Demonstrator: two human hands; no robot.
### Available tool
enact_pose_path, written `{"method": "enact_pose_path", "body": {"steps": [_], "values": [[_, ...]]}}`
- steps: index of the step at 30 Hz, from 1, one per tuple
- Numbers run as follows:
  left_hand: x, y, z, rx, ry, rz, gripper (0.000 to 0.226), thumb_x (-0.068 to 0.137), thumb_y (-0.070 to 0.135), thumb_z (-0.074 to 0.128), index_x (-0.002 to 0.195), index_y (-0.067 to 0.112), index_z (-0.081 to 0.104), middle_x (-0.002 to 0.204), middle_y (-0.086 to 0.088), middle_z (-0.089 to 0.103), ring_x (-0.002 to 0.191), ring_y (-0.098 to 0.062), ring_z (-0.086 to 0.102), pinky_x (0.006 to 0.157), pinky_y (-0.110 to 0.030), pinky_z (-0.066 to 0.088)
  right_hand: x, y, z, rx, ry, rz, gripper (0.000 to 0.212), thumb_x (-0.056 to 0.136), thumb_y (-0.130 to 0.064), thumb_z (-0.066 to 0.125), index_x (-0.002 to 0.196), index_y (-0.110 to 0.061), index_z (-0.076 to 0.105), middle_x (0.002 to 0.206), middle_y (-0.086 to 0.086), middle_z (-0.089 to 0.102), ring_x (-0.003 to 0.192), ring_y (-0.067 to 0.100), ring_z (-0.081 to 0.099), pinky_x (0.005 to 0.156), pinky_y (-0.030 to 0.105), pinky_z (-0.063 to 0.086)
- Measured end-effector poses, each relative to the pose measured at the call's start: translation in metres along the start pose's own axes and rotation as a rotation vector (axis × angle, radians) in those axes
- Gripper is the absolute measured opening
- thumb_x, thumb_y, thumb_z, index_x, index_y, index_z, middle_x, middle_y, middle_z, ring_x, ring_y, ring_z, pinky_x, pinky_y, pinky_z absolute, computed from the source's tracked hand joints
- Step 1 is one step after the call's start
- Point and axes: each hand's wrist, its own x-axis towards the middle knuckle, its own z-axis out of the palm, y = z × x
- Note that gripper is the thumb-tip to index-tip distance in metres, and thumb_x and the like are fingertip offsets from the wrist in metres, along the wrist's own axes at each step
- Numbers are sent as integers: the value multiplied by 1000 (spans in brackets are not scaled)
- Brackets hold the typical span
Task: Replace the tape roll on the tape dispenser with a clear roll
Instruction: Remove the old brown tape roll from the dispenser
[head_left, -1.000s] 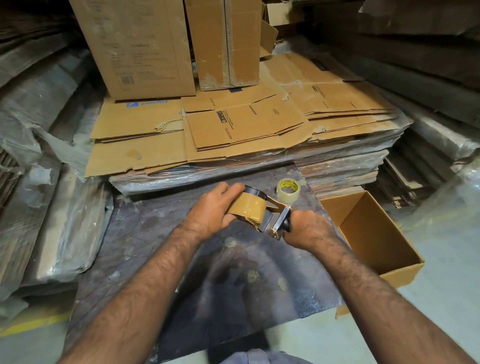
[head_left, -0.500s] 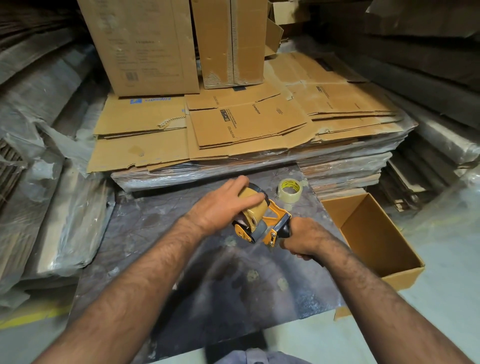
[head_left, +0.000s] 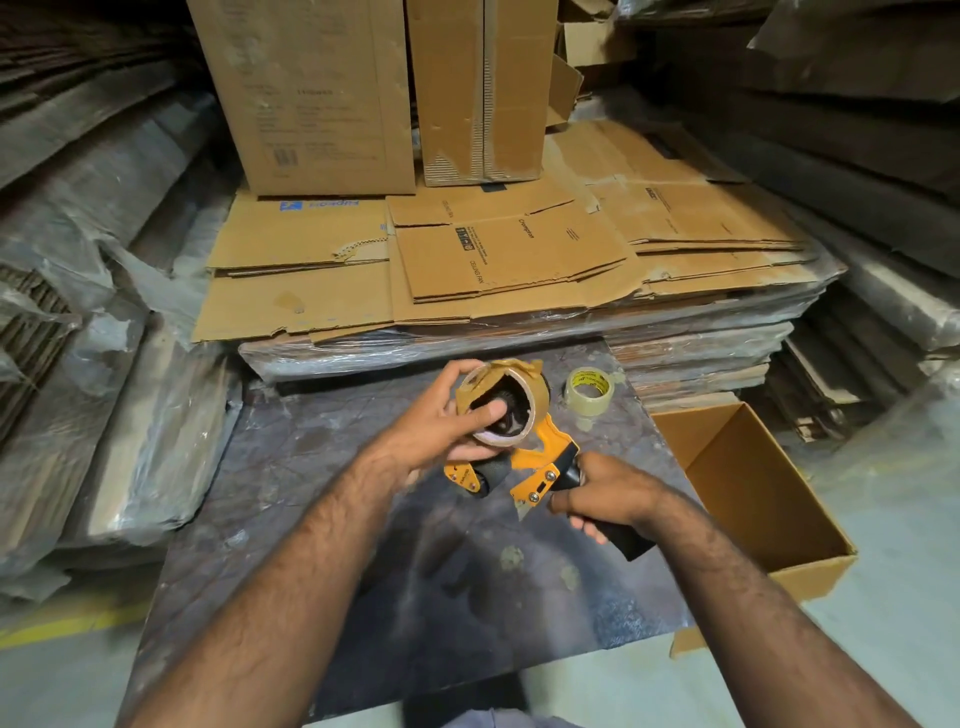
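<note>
Both hands work above the far half of a dark, stained worktop (head_left: 291, 499). The left hand (head_left: 441, 421) has its grip closed around a brown tape roll (head_left: 537, 397): the thumb reaches into the roll's open core while the fingers wrap its far outer side, and a few loose, crumpled tabs of brown tape stick up from the roll's top. The roll sits at the upper end of the tape dispenser (head_left: 524, 473), an orange frame with a black roller at its lower left end and a toothed metal blade by its lower edge; whether the roll is seated on the hub or partly lifted off it cannot be told. The right hand (head_left: 608, 493) has its grip wrapped tight around the dispenser's black handle, whose end juts out below the hand toward the worktop's right edge. The dispenser is held in the air just above the surface, tilted so the roll's open face looks toward the camera. A clear tape roll (head_left: 589, 391), with a yellow printed core, lies flat near the far right corner of the worktop, just beside the brown roll but not touching it or either hand. Past the right edge an open cardboard box (head_left: 769, 499) sits lower down. Beyond the far edge lies a plastic-wrapped stack of flattened cartons (head_left: 519, 260).
</note>
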Motion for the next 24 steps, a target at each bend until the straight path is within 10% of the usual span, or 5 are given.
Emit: {"method": "enact_pose_path", "body": {"steps": [6,11,19,24], "values": [[-5,2,5,-178,-22,-104,51,95,8,69,135,35,51,132,-14,66,97,-48,73,84,-50,61,9,-4,19,89,16,21,6,88,-11,66,91,-8,62,58,5,61,41,13,52,46,26,49],[-14,-5,2,-65,115,-37,39,101,19,63,131,34,44,134,-11,58,65,-35,75,48,-29,61,14,-4,36,139,46,37,9,87,-9,64,95,-7,62,56,4,60,39,13,51,43,25,47],[-18,-16,-25,-63,360,-29,37,102,18,58,132,32,42,116,-26,68,42,-23,65,32,-21,45,25,-1,64,262,231,95,6,87,-5,62,81,-4,60,53,9,57,32,17,46,38,22,40],[-24,-23,-51,-153,396,2,32,99,18,65,124,23,46,116,-8,61,71,-21,73,56,-36,64,22,9,63,349,303,169,7,87,-9,66,89,-3,62,52,7,59,36,16,48,41,24,43]]}}
